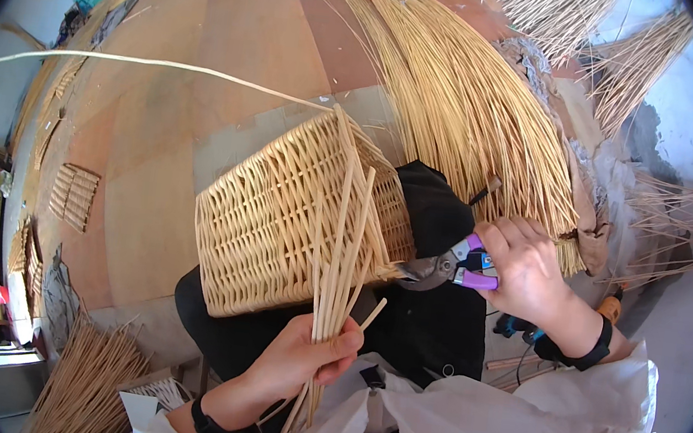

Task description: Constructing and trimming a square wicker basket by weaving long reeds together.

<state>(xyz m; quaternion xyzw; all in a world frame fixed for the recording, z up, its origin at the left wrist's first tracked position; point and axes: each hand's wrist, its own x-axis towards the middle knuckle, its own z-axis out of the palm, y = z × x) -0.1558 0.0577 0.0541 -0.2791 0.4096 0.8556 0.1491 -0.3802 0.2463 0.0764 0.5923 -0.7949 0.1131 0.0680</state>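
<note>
A woven wicker basket lies tilted across my knees, its corner edge turned toward me. My left hand is closed round a bundle of wicker rods that stand up in front of the basket. In my right hand is a pair of pruning shears with purple handles. The blades reach the basket's lower right corner, by a rod end; whether they touch it I cannot tell. One long pale rod sticks out from the basket's top corner to the left.
A large sheaf of willow rods lies on the floor at the far right. More rods are heaped at lower left. A small woven panel lies on the left floor. A power drill is beside my right forearm.
</note>
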